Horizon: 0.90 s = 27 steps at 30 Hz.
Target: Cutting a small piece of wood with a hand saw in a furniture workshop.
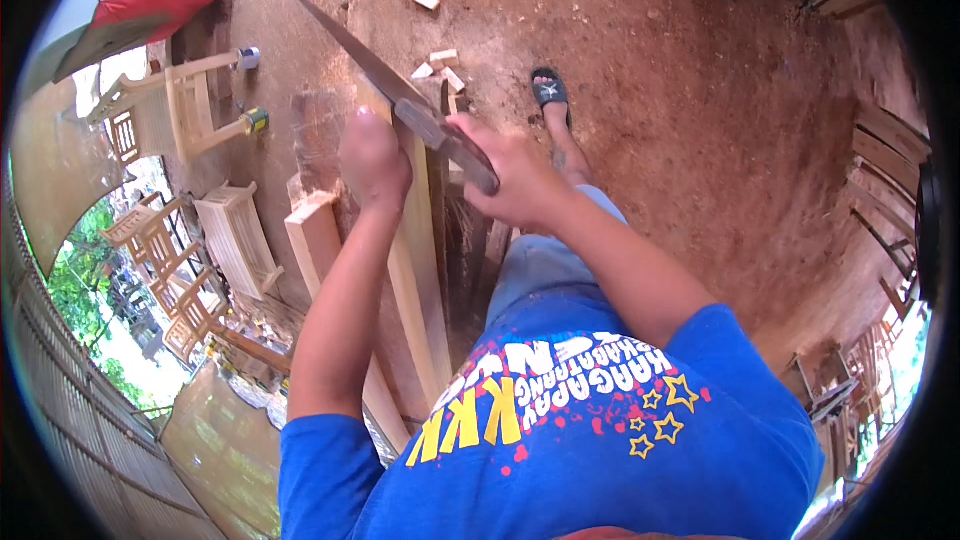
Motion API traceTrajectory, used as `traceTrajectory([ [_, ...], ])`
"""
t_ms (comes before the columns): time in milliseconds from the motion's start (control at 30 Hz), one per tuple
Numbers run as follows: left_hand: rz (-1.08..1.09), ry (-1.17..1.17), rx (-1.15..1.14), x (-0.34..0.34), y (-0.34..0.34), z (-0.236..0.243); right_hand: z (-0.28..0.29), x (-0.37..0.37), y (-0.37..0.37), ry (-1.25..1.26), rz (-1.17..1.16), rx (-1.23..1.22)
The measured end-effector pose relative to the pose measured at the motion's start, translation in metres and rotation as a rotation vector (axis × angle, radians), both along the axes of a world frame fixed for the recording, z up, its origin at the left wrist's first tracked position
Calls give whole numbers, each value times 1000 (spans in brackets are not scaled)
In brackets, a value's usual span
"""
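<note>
My right hand [512, 172] is closed round the wooden handle [432, 130] of a handsaw. Its long, dark, tapering blade [345, 45] slants up and away to the left, with the base next to the far part of a pale wooden board [425, 280]. My left hand [376, 162] looks blurred and rounded, closed on that board just left of the saw handle; its separate fingers are hard to make out. Whether the saw teeth touch the wood cannot be seen. A second, thicker timber [318, 225] lies alongside, left of my left forearm.
Small wood offcuts [440, 60] lie on the brown dirt floor [700, 140] ahead. My sandalled foot [550, 92] stands to the right. Unfinished wooden furniture [240, 230] and paint cans [255, 120] are at left. Stacked planks [885, 175] line the right side.
</note>
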State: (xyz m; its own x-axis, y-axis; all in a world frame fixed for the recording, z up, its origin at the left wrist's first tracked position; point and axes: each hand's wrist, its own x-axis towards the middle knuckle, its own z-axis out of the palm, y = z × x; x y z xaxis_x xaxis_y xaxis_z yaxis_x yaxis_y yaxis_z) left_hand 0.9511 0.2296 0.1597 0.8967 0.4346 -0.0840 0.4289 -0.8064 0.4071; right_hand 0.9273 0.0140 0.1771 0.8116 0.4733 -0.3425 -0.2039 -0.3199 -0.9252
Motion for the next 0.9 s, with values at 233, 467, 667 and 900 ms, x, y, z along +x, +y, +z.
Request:
traceTrajectory([
  [233,-36,68,-3,2,0,7,28,-37,-19,-7,-111,147],
  [467,15,53,-37,0,6,-2,22,-31,-15,52,-85,135],
  [667,-28,52,-29,4,-1,5,12,11,1,31,-19,31],
  [900,-15,26,-87,3,0,6,28,-33,-14,50,-102,134],
])
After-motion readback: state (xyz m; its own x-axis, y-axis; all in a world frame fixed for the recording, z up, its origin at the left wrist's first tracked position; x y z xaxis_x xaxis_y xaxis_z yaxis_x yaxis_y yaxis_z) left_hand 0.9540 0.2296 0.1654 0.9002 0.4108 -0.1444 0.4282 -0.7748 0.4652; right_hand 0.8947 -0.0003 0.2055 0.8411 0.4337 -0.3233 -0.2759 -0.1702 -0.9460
